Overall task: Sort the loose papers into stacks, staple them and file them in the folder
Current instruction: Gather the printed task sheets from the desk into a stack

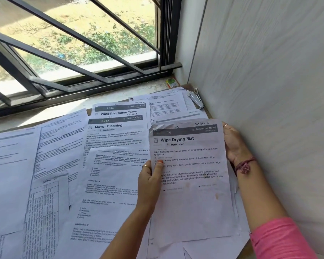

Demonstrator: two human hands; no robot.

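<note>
A: Which sheet is held, and how?

B: The "Wipe Drying Mat" sheet (191,176), headed "74", "Dexterous Hand" and "Workstation", with "SECTION - 1" handwritten at its top edge. The left hand (151,181) pinches its left edge, thumb on the printed face and the other fingers (146,167) behind. The right hand (234,144) grips its right edge, fingers curled round it. The sheet sits at the right of the desk (246,243), over further white sheets.

A: What else can be read?

B: To the left lies the "Mirror Cleaning" sheet (116,135), numbered "2643", marked "SECTION 3". Tucked under its upper edge is the "Wipe the Coffee Table" sheet (118,110), numbered "1206". A question sheet (110,184) overlaps the lower part of the Mirror Cleaning sheet; its section number is cut off. More loose papers (17,174) spread toward the left, their print too small to read.

A: And in the corner?

B: A metal stapler (195,98) lies near the wall (269,90), resting on the far papers. A small green and yellow packet (171,83), possibly a staple box, lies on the window sill (101,98).
</note>
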